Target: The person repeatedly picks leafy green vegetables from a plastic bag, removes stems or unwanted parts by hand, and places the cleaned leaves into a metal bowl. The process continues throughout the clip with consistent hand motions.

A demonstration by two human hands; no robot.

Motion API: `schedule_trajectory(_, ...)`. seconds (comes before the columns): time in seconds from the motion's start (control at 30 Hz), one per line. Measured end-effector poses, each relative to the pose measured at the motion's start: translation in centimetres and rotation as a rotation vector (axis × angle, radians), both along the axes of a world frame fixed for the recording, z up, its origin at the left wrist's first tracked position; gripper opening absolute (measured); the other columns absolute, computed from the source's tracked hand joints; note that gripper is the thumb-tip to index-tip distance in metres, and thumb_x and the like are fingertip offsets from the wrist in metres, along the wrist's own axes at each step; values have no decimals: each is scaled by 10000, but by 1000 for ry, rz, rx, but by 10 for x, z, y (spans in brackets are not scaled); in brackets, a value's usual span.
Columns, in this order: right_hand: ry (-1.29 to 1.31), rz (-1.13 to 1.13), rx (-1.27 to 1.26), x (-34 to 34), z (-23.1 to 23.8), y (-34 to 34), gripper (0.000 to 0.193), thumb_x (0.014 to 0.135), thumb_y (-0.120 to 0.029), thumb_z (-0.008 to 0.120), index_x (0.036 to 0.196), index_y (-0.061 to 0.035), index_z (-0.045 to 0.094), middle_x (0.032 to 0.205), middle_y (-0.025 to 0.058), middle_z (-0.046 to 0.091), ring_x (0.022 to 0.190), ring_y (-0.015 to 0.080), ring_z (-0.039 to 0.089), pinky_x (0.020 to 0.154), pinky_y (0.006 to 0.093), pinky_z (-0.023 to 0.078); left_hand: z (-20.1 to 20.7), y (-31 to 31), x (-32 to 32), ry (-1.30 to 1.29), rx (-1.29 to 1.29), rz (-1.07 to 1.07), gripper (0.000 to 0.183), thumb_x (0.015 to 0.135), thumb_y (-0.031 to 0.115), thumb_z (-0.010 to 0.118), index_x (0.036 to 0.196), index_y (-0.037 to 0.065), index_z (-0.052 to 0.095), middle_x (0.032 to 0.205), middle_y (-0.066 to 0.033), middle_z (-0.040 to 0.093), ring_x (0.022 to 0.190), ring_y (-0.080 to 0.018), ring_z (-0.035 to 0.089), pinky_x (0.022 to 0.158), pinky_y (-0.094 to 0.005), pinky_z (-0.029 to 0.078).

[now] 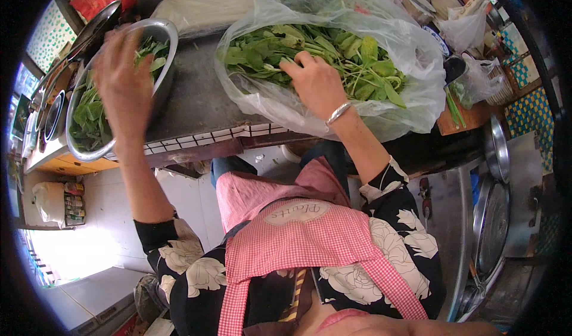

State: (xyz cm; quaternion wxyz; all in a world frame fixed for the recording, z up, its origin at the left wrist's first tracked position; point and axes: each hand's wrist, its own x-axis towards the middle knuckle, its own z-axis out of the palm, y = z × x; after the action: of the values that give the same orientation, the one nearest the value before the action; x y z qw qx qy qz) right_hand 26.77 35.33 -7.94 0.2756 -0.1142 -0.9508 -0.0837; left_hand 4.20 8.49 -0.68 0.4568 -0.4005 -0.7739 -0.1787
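Over the oval metal basin (pixel 173 38) at the left, my left hand (pixel 122 76) is blurred by motion. Its thumb and fingers look apart, and nothing shows in them. Loose green leaves lie in the basin (pixel 90 110), partly hidden by that hand. To the right, a large clear plastic bag (pixel 411 106) lies spread on the counter, its mouth wide. Leafy greens with long pale stems (pixel 369 67) fill it. My right hand (pixel 319 82), with a silver bracelet at the wrist, reaches into the bag, its fingers curled and pinching at the greens.
The dark counter (pixel 199 85) has a tiled front edge. Behind it sits a tray under clear plastic (pixel 205 8). Pans and lids (pixel 95 29) stand at the far left. At the right are a wooden board (pixel 456 118), bagged items and a metal pan (pixel 497 148).
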Motion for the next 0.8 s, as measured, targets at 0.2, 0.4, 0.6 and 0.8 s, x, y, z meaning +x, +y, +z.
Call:
schedule_trajectory(0.2,500,122,-388,-2,14,34,181,849,-98,794,1000,-4,762,838,111,763,689,214,732,640,323,563,-52,69,80,-427,-191,-673,396,897,166,752,1285,103,702,1327,-140,679,1274,-354,600,1118,-472,430)
schedule_trajectory(0.4,558,95,-1077,11,24,47,199,905,-110,797,1012,54,758,833,81,777,725,110,730,634,255,559,-85,105,106,-595,-200,-812,363,924,218,729,1245,51,700,1184,-176,714,1122,-400,652,1017,-477,489)
schedule_trajectory(0.6,564,240,-1259,26,12,32,233,966,-33,714,1184,45,744,986,91,772,840,127,735,742,261,596,-87,118,121,-887,-36,-916,342,927,137,728,1245,21,686,1119,-160,732,1016,-312,719,871,-391,561)
schedule_trajectory(0.8,645,279,-1281,33,13,12,254,991,-17,679,1234,47,716,1061,107,755,883,158,742,789,270,615,-87,131,134,-935,194,-927,358,928,179,737,1259,51,687,1082,-161,732,999,-304,707,862,-382,555)
